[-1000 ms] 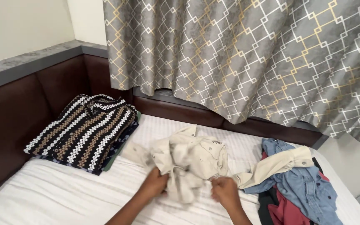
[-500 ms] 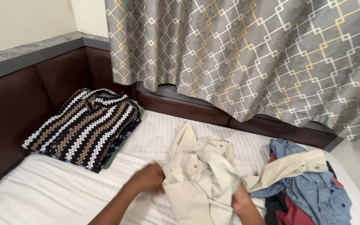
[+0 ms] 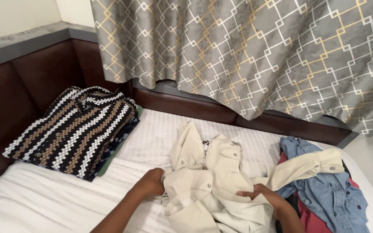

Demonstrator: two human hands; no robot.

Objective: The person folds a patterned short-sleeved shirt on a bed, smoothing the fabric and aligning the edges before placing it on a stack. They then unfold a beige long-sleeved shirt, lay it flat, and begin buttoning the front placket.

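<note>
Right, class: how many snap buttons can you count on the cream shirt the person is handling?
4 show on the cream shirt: one on the raised collar side, one on the upper chest pocket, one mid-placket, one on the lower flap near the left hand. Folds may hide more.

Head view: worn on the person's head, looking down and forward across the bed [image 3: 44, 203]
Facing: toward the patterned curtain [image 3: 247, 51]
Nearness: close, hands at bottom edge
Shared: single view only
</note>
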